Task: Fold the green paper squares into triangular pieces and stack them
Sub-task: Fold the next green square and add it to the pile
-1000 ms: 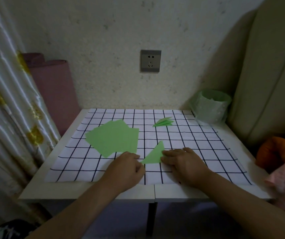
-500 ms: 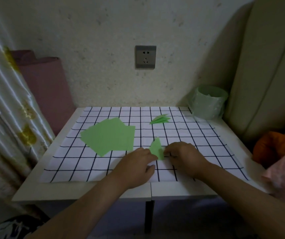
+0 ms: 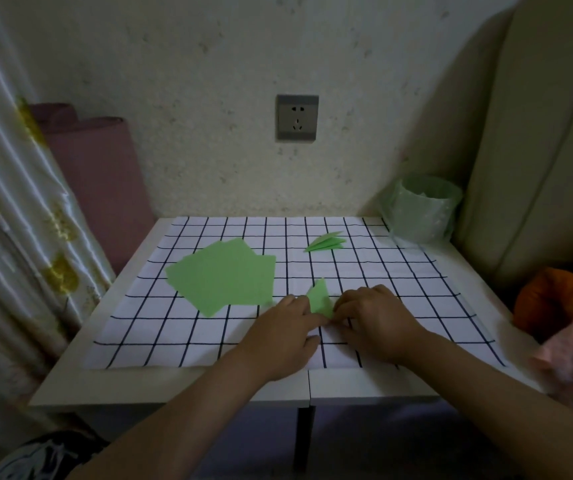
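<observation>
Nothing legible anywhere: no text, brand or number on the grey plastic wall socket (image 3: 297, 117), the loose flat green paper squares (image 3: 224, 275), the small folded green paper triangle (image 3: 319, 299), the white black-gridded cloth (image 3: 399, 271) or the translucent green plastic cup (image 3: 423, 209).

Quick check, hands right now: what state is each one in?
Left hand: open, pressing on the green paper triangle.
Right hand: closed, grip pinching that triangle.
</observation>
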The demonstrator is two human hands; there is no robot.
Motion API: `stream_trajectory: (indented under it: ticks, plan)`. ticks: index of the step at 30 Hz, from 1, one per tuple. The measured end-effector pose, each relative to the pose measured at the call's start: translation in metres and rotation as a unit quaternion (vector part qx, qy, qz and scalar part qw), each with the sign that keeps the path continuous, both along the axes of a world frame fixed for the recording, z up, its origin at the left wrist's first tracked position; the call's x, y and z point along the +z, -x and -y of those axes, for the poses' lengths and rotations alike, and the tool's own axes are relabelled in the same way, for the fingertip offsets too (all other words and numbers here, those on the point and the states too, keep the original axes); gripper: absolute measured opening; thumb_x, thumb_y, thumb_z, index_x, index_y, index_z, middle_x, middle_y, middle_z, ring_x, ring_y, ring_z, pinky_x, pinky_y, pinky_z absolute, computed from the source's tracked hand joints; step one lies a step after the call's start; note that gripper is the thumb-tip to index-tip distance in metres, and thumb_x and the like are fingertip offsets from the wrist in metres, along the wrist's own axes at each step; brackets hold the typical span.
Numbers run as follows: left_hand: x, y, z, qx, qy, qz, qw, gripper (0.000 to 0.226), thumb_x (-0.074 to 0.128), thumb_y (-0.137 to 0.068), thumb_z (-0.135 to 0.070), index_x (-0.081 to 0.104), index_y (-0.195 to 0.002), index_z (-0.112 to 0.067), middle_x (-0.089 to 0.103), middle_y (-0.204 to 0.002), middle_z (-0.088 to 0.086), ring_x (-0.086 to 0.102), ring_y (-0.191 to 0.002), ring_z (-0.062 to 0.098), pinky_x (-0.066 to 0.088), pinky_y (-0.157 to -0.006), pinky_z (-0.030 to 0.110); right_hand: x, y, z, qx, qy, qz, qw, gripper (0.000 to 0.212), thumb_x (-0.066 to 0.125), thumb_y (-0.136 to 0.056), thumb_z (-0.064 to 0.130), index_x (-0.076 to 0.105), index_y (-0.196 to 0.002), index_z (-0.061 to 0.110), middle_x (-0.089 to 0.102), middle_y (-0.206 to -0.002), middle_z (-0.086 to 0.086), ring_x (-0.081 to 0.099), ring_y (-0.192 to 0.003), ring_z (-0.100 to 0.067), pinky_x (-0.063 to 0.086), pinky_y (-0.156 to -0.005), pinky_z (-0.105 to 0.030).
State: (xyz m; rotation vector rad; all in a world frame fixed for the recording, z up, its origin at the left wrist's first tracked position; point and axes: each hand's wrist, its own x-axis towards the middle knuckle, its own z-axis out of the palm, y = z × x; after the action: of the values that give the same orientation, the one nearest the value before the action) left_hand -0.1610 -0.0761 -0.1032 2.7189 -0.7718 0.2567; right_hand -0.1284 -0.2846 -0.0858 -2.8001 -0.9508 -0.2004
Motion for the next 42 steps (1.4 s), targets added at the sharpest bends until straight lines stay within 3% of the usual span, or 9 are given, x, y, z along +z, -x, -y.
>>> stream_trajectory:
  ticks: [7, 12, 16, 20, 25, 29, 32, 37, 42]
  plan:
    - [-0.004, -0.020, -0.007, 0.029, 0.135, -0.056, 0.989, 0.033, 0.072, -0.088, -0.028, 0.070, -0.120, -0.019, 0.061, -0.110, 0.000, 0.056, -0.105, 0.016, 0.047, -0.094, 0.034, -0.005, -0.005, -0.003, -0.082, -0.060, -0.034, 0.994, 0.012, 0.070, -0.086, 0.035, 0.076, -0.095, 0.031, 0.066, -0.098, 0.010, 0.060, -0.091, -0.013, 0.048, -0.084, -0.034]
    - [-0.002, -0.027, -0.005, 0.009, 0.131, -0.037, 0.991, 0.032, 0.071, -0.088, -0.034, 0.072, -0.116, -0.019, 0.062, -0.101, 0.002, 0.054, -0.098, 0.015, 0.049, -0.086, 0.036, -0.005, -0.011, -0.011, -0.073, -0.054, -0.025, 0.996, 0.017, 0.068, -0.088, 0.039, 0.075, -0.101, 0.032, 0.065, -0.102, 0.009, 0.059, -0.094, -0.014, 0.043, -0.085, -0.033]
    - [0.000, -0.032, -0.004, -0.047, 0.039, 0.038, 0.997, 0.025, 0.056, -0.094, -0.031, 0.075, -0.096, -0.015, 0.062, -0.087, 0.004, 0.055, -0.085, 0.020, 0.051, -0.071, 0.040, -0.002, -0.017, -0.009, -0.021, -0.084, -0.054, 0.995, 0.028, 0.071, -0.086, 0.037, 0.071, -0.112, 0.027, 0.064, -0.108, 0.007, 0.058, -0.091, -0.010, 0.048, -0.081, -0.031]
    - [-0.001, -0.036, -0.003, -0.044, 0.056, 0.101, 0.992, 0.028, 0.046, -0.093, -0.026, 0.072, -0.087, -0.015, 0.063, -0.078, 0.000, 0.056, -0.074, 0.018, 0.052, -0.060, 0.038, 0.002, -0.024, -0.005, -0.004, -0.111, -0.063, 0.992, 0.016, 0.077, -0.082, 0.033, 0.076, -0.098, 0.030, 0.066, -0.103, 0.010, 0.060, -0.090, -0.009, 0.052, -0.082, -0.035]
    - [0.022, -0.035, -0.005, 0.030, 0.296, 0.003, 0.955, 0.010, 0.064, -0.091, -0.015, 0.072, -0.087, -0.019, 0.066, -0.077, -0.011, 0.061, -0.071, 0.006, 0.050, -0.066, 0.019, 0.025, -0.027, -0.014, -0.062, -0.326, -0.173, 0.927, 0.008, 0.077, -0.084, 0.028, 0.073, -0.078, 0.030, 0.072, -0.084, 0.010, 0.066, -0.083, -0.008, 0.055, -0.080, -0.034]
    - [0.034, -0.034, -0.010, 0.075, 0.384, -0.079, 0.917, 0.016, 0.065, -0.091, -0.014, 0.071, -0.080, -0.024, 0.069, -0.076, -0.007, 0.065, -0.075, 0.012, 0.053, -0.072, 0.027, 0.041, -0.026, -0.025, -0.064, -0.420, -0.227, 0.876, 0.008, 0.081, -0.081, 0.017, 0.075, -0.075, 0.021, 0.075, -0.082, -0.002, 0.066, -0.072, -0.007, 0.055, -0.068, -0.026]
    - [0.040, -0.033, -0.011, 0.082, 0.395, -0.083, 0.911, 0.010, 0.072, -0.086, -0.015, 0.072, -0.081, -0.023, 0.068, -0.076, -0.008, 0.062, -0.074, 0.009, 0.051, -0.070, 0.022, 0.043, -0.026, -0.030, -0.045, -0.412, -0.253, 0.874, 0.007, 0.081, -0.080, 0.016, 0.075, -0.077, 0.019, 0.072, -0.072, 0.000, 0.063, -0.064, -0.005, 0.052, -0.061, -0.019]
    - [0.047, -0.036, -0.010, 0.097, 0.448, -0.125, 0.880, 0.003, 0.073, -0.086, -0.013, 0.073, -0.084, -0.016, 0.070, -0.075, -0.009, 0.063, -0.070, 0.000, 0.049, -0.066, 0.013, 0.042, -0.030, -0.034, -0.062, -0.463, -0.222, 0.856, 0.019, 0.084, -0.074, 0.013, 0.073, -0.090, 0.015, 0.071, -0.076, -0.007, 0.064, -0.068, -0.010, 0.055, -0.067, -0.023]
    - [0.046, -0.040, -0.009, 0.125, 0.476, -0.172, 0.853, 0.011, 0.070, -0.088, -0.010, 0.070, -0.086, -0.020, 0.068, -0.072, -0.009, 0.061, -0.064, 0.003, 0.049, -0.061, 0.019, 0.039, -0.030, -0.036, -0.072, -0.445, -0.163, 0.878, 0.009, 0.082, -0.077, 0.012, 0.076, -0.080, 0.018, 0.074, -0.079, 0.003, 0.066, -0.075, -0.014, 0.055, -0.070, -0.026]
